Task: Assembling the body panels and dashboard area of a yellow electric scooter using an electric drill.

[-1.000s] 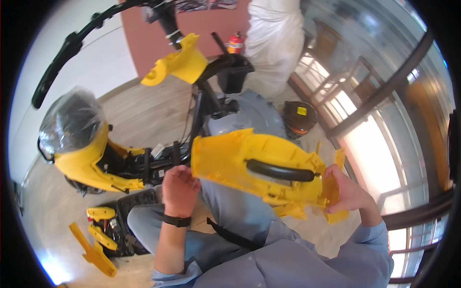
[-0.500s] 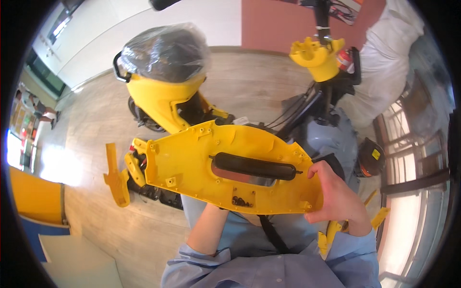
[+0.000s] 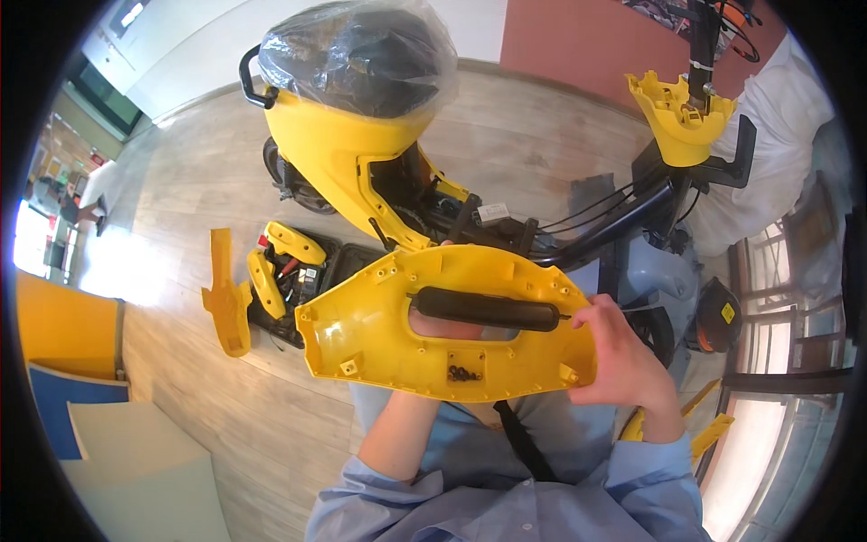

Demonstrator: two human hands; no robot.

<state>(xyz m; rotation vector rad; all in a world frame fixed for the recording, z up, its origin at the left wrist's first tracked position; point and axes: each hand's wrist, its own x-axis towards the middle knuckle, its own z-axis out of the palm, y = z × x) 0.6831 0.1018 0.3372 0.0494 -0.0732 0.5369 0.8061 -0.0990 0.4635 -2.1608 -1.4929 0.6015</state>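
A yellow scooter body panel (image 3: 533, 366) lies with its hollow, ribbed inside facing up between my arms. Its right end is gripped by my right hand (image 3: 626, 357), with fingers over the far rim and thumb at the near side. My left hand (image 3: 442, 326) is beneath the panel; a bit of skin shows through the long opening, and its fingers are hidden. Across that opening stretches a black padded bar (image 3: 488, 310). Several small dark screws (image 3: 464, 373) sit in a square recess near the panel's near edge.
Beyond stands a partly stripped yellow scooter (image 3: 348, 144) with a plastic-wrapped seat (image 3: 361, 59). On the floor to the left are an open black tool case (image 3: 339, 271) holding yellow tools and a loose yellow part (image 3: 232, 316). A dark helmet-like object (image 3: 718, 314) lies right.
The panel has tilted so more of its inner floor shows, and it sits slightly further right in view. The view has shifted, revealing more of the tool case. My right hand keeps its grip.
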